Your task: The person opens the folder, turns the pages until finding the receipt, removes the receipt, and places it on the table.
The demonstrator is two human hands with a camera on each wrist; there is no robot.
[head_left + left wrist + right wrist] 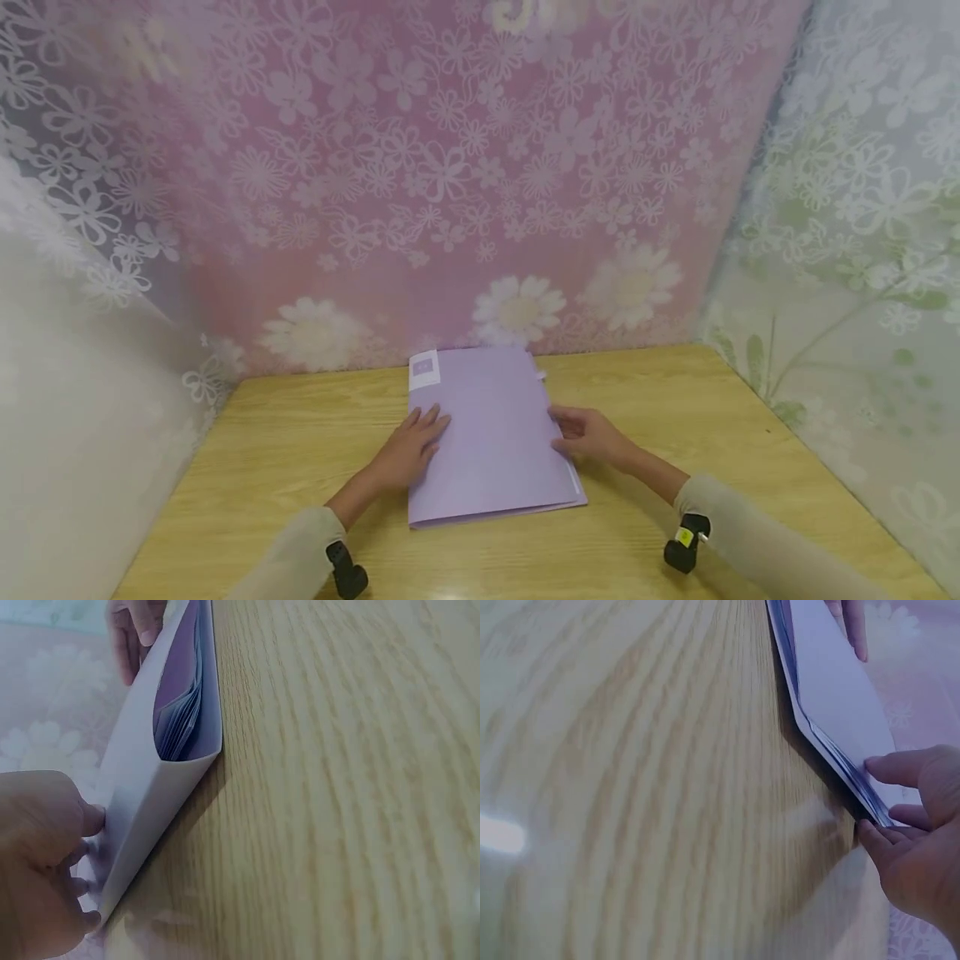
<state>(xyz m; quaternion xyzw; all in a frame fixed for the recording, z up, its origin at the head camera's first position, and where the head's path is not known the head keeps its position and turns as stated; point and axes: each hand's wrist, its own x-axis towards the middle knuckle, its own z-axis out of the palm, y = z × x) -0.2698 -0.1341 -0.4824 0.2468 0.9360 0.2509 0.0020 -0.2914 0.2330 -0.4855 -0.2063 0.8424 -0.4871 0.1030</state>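
as a folder (491, 442) lies between, left hand (407, 451) spread, right hand (594, 438) pinching its edge

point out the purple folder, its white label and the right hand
purple folder (491, 450): head view, middle of the front cover
white label (423, 369): head view, middle of the label, on its small purple patch
right hand (596, 437): head view, back of the hand

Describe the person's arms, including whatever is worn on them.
The left sleeve and right sleeve are plain, pale beige, and end short of the wrists. A small black device sits at each cuff: the left device and the right device, which bears a yellow label. The left grip and right grip wear no gloves.
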